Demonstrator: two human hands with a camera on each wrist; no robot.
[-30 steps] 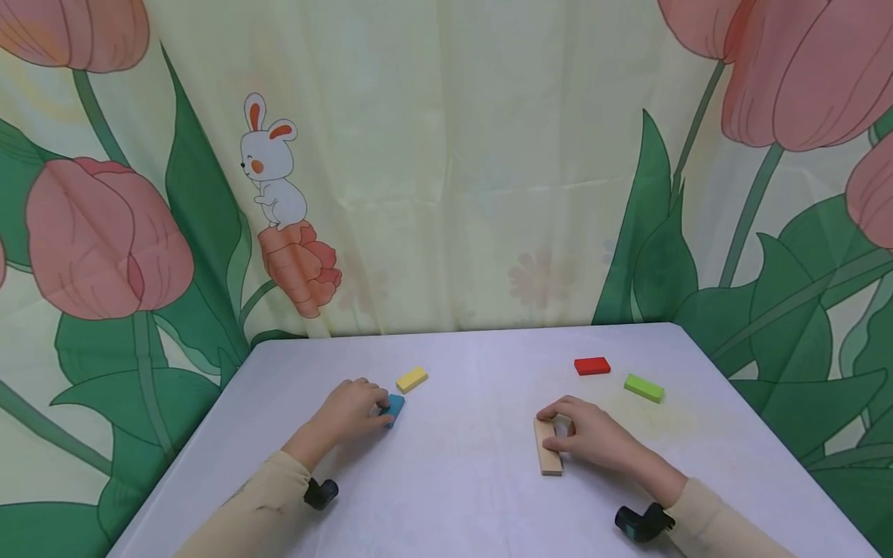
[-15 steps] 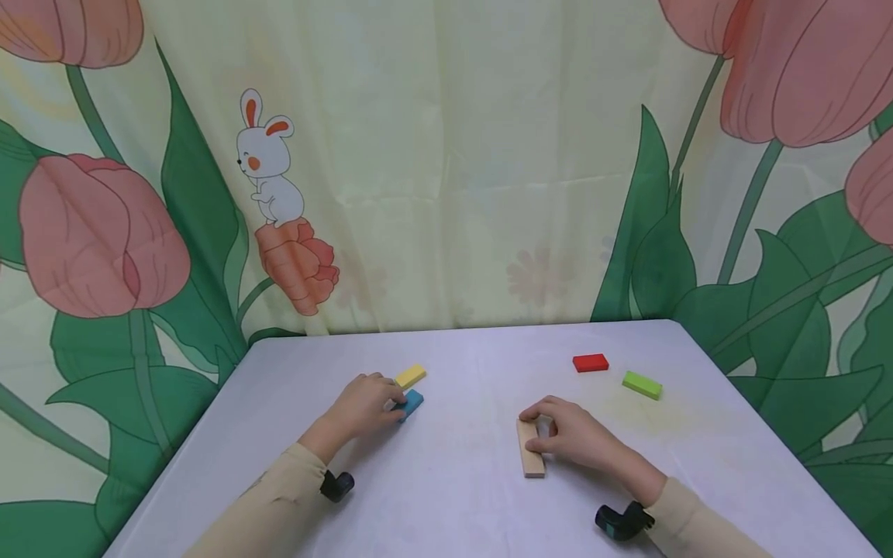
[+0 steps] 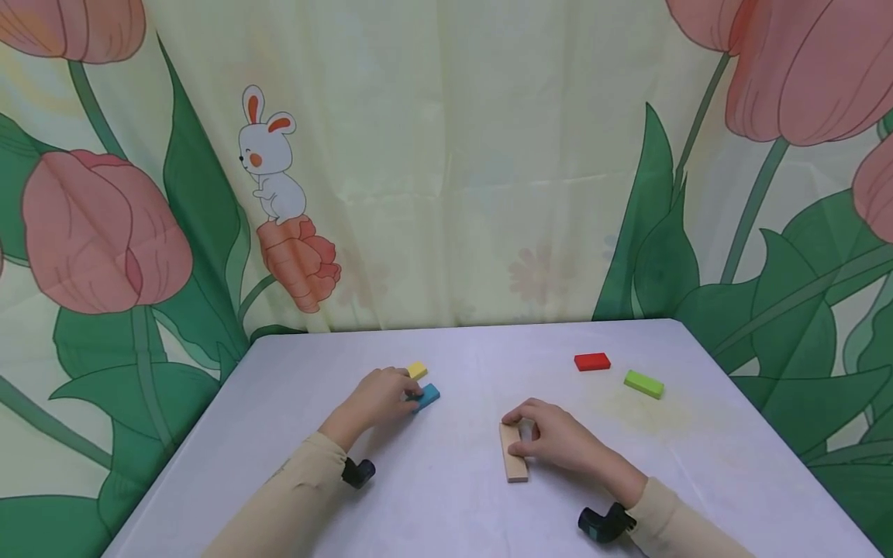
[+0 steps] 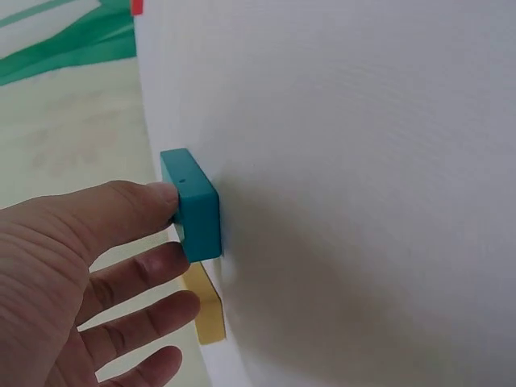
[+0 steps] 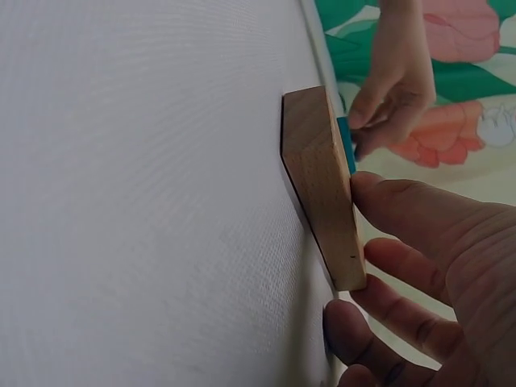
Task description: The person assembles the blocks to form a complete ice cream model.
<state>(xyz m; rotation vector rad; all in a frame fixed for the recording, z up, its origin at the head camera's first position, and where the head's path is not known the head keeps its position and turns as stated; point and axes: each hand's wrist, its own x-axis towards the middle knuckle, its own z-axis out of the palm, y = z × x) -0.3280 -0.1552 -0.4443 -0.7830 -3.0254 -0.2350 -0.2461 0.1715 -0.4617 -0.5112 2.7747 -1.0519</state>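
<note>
Open tabletop (image 3: pixel 469 442) separates the blue block (image 3: pixel 428 397) and wooden block (image 3: pixel 515 463) — the yellow block (image 3: pixel 418 370) obstructs just beyond the blue.

5 blocks (image 3: pixel 514 457), 2 grips (image 3: pixel 558 435).

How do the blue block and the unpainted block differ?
The blue block is painted; the unpainted block shows pale wood. In the head view, the blue block slants diagonally, while the unpainted block runs nearly front-to-back. The left hand holds the blue block, the right hand the unpainted block. Both are rectangular.
</note>
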